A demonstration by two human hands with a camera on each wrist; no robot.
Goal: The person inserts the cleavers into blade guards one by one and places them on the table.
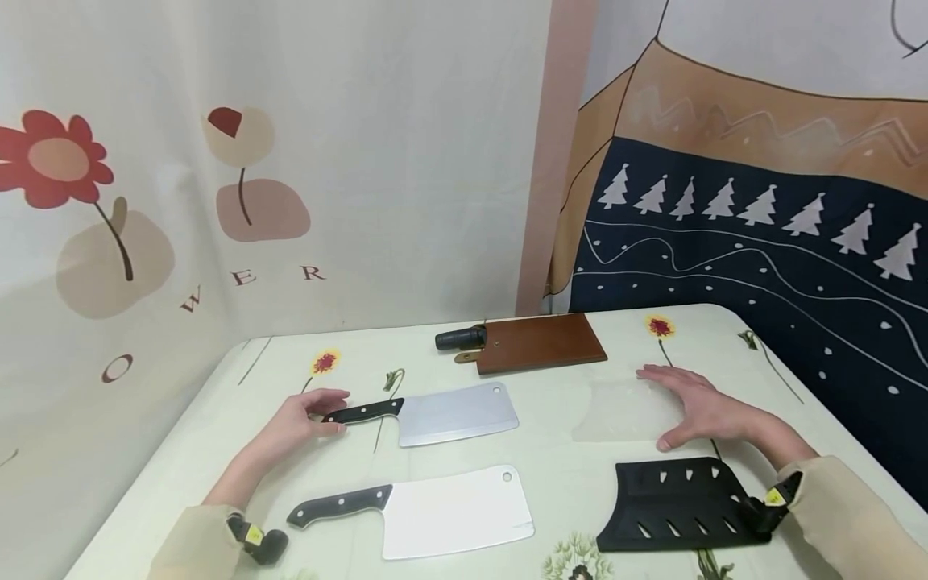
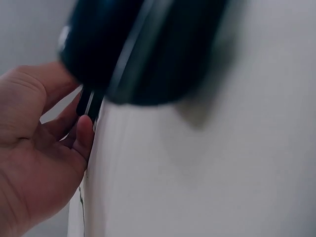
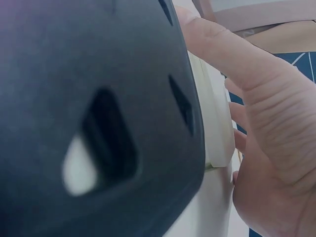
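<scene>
We log the left grip (image 1: pixel 300 419) pinching the handle (image 1: pixel 366 412) of the rear cleaver (image 1: pixel 435 417), clearer in the left-wrist view; its blade (image 1: pixel 464 416), right of that grip, shows only from the head. Right grip (image 1: pixel 706 407) loosely spread across the translucent sheath (image 1: pixel 619 411); black sheath (image 1: pixel 677 503) nearer us.

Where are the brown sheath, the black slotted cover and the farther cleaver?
Brown sheath (image 1: pixel 542 345): head view, flat face.
Black slotted cover (image 1: pixel 674 501): head view, between slot rows.
Farther cleaver (image 1: pixel 444 417): head view, blade.
</scene>
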